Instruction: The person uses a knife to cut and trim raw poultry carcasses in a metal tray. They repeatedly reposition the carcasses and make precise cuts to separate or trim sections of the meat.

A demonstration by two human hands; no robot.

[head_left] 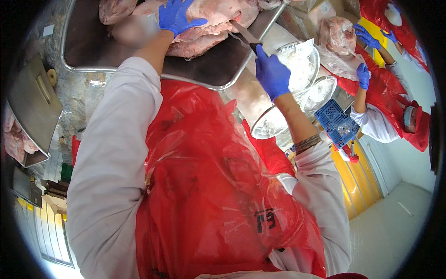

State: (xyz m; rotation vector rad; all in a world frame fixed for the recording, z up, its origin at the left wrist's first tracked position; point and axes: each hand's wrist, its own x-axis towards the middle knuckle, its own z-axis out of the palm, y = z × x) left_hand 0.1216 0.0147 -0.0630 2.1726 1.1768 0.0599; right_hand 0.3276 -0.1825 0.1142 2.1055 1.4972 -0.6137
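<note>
My left hand point(180, 17) in a blue glove rests on a large piece of pale pink raw meat point(211, 14), its fingers spread over the surface. My gloved right hand point(272, 72) grips the dark handle of a knife point(244, 32), whose blade angles up and left to a small red spot on the meat. More meat point(111, 9) lies in the same metal tray point(88, 69). An area at the lower left of the meat, beside my wrist, is blurred.
Right are round plastic-lined containers point(269, 123), a blue crate point(337, 121), cardboard boxes point(316, 14), bagged meat point(337, 35) and co-workers point(381, 93) in red aprons, some gloved hands point(363, 76) near that meat. Left, another metal tray point(35, 93) holds meat.
</note>
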